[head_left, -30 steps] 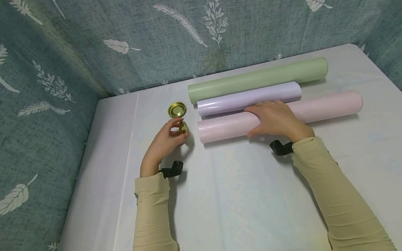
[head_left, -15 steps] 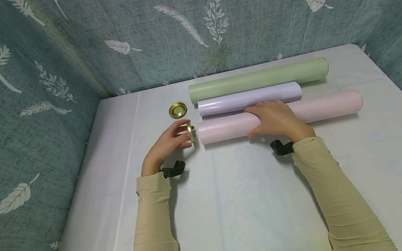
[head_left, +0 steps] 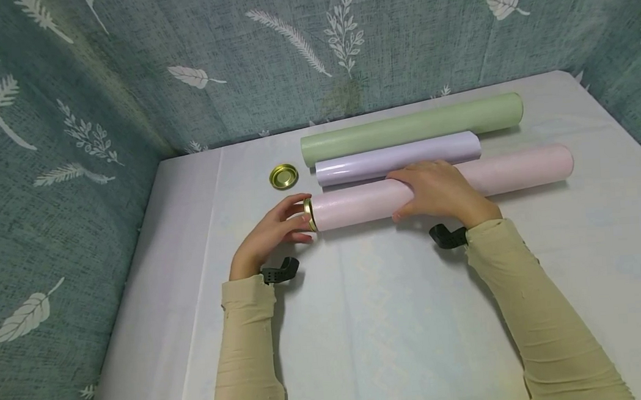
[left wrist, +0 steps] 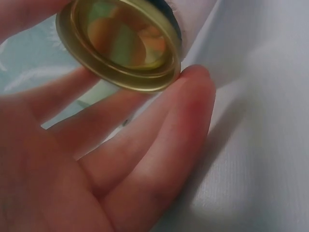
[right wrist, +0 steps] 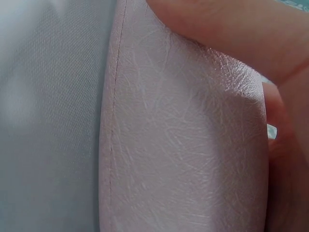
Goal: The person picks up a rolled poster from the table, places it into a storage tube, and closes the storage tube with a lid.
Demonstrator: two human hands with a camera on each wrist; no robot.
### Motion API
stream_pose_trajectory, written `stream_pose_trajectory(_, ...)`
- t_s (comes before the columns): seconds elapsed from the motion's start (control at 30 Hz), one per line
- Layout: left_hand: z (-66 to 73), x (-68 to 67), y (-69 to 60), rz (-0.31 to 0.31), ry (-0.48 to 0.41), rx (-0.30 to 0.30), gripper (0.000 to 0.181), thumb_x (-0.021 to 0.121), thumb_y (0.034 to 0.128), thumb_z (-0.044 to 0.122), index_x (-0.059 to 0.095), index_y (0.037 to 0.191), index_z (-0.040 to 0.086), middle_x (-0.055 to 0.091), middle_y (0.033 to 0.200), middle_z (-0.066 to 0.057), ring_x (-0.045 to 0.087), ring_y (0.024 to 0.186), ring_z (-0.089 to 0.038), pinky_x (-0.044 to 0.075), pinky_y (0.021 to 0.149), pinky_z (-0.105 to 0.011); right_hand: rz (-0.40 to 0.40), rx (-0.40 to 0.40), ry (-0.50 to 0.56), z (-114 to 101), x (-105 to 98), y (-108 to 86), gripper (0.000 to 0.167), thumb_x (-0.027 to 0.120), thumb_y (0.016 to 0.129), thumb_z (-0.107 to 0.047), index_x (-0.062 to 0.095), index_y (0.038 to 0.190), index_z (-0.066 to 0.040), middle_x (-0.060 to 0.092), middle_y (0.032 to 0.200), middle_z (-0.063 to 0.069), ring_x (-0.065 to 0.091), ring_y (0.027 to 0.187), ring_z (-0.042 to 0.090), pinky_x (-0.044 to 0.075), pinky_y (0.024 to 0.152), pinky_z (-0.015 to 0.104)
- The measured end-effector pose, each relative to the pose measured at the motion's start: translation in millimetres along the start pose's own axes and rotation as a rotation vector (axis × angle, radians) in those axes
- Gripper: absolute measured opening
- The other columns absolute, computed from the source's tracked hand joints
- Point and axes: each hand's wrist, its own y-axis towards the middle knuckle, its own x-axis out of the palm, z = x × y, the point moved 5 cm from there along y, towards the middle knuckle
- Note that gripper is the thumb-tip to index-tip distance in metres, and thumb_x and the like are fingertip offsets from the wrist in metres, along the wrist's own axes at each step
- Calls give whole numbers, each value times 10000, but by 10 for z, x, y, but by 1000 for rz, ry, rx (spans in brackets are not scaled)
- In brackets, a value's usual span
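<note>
A gold metal lid [head_left: 310, 214] stands on edge against the left end of a pink tube [head_left: 354, 205]. My left hand [head_left: 270, 232] holds the lid by its rim, between thumb and fingers. Up close in the left wrist view, the shiny recessed face of the lid [left wrist: 120, 72] is turned toward the palm, and a dark band shows between its rim and the tube. How far the lid sits in the tube I cannot tell. Across the middle of the pink tube my right hand [head_left: 438, 193] grips it, thumb on the near side and fingers over the top.
Behind the pink tube lie a shorter lilac tube [head_left: 397, 158] and a longer green tube [head_left: 412, 127], roughly parallel. A second gold lid [head_left: 283, 176] rests flat on the white tabletop [head_left: 394, 318], left of the tubes. Leaf-patterned curtain [head_left: 223, 53] borders the table.
My left hand has carried the gold lid rightward, from beside the second lid to the pink tube's end. The pink tube has shifted slightly left; my right hand keeps its grip.
</note>
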Motion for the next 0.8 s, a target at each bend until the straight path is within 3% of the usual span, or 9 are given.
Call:
stream_pose_trajectory(0.4, 55, 65, -39, -46, -10, 4, 533, 560, 887, 212, 326, 1354, 110, 388, 1298, -146, 566, 977, -265, 441, 835, -462, -29, 10, -1, -17, 25, 2, 788, 722, 592, -584, 512, 1247, -200, 536, 1208, 31, 455, 1130, 238, 305, 895, 486)
stream_pose_trajectory(0.8, 38, 49, -35, -26, -45, -11, 557, 594, 866, 169, 334, 1350, 75, 395, 1298, -154, 575, 961, -242, 429, 858, -450, -19, 1, -8, -25, 33, 22, 777, 733, 582, -575, 524, 1233, -206, 545, 1190, 34, 471, 1108, 242, 318, 881, 485)
